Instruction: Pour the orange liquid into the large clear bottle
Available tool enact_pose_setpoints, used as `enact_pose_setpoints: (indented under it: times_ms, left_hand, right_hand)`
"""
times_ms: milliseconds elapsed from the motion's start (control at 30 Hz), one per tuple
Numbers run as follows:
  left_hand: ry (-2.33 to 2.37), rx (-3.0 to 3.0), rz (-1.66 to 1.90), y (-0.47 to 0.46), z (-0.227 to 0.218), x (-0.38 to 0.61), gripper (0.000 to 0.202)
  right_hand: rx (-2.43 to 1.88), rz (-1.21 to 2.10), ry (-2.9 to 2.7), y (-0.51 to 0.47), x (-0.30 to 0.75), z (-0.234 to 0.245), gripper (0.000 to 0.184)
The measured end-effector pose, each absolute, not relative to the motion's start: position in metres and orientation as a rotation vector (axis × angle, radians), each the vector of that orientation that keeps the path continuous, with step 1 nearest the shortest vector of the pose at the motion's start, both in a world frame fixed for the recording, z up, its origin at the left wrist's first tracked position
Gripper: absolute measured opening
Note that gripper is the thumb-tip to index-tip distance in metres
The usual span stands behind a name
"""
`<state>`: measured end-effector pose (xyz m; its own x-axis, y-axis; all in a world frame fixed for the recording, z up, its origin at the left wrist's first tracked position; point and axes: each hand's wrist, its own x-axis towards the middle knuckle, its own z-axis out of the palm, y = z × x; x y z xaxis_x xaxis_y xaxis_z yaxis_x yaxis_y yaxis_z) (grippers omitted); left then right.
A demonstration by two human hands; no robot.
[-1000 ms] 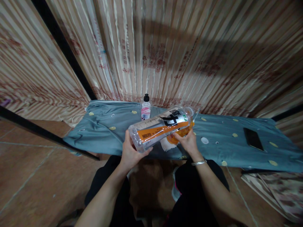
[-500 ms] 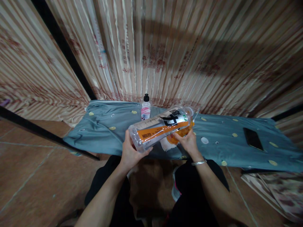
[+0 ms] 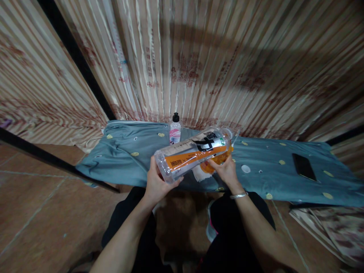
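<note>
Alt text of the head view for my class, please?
The left hand holds a tilted clear bottle by its base; the right hand holds an orange item partly behind it. A black-capped bottle and phone rest on teal cloth.
</note>
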<state>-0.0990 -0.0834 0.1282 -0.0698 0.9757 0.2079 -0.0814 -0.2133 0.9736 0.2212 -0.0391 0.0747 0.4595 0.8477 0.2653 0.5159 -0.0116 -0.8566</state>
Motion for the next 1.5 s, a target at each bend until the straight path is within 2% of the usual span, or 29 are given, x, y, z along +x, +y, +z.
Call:
enact_pose_setpoints:
  times_ms: [233, 700, 1133, 1333, 1500]
  left_hand:
    - [1.105, 1.268, 1.452, -0.0832, 0.1304, -0.0977, 0.095]
    - [1.068, 1.323, 1.467, -0.0836, 0.124, -0.0994, 0.086]
    - [1.077, 1.297, 1.463, -0.0836, 0.1259, -0.0994, 0.091]
    - [1.071, 1.309, 1.465, -0.0837, 0.1241, -0.0984, 0.091]
    - [1.073, 1.292, 1.458, -0.0836, 0.1227, -0.1001, 0.092]
  right_hand:
    - [-1.662, 0.425, -1.167, -0.0396, 0.2189, 0.077, 0.11]
    - [-1.688, 0.426, -1.146, -0.04, 0.2174, 0.0793, 0.113]
    - [-1.691, 0.437, -1.161, -0.0394, 0.22, 0.0781, 0.113]
    - [-1.653, 0.443, -1.158, -0.0393, 0.2191, 0.0779, 0.107]
    - [-1.666, 0.437, -1.16, -0.0391, 0.2196, 0.0756, 0.111]
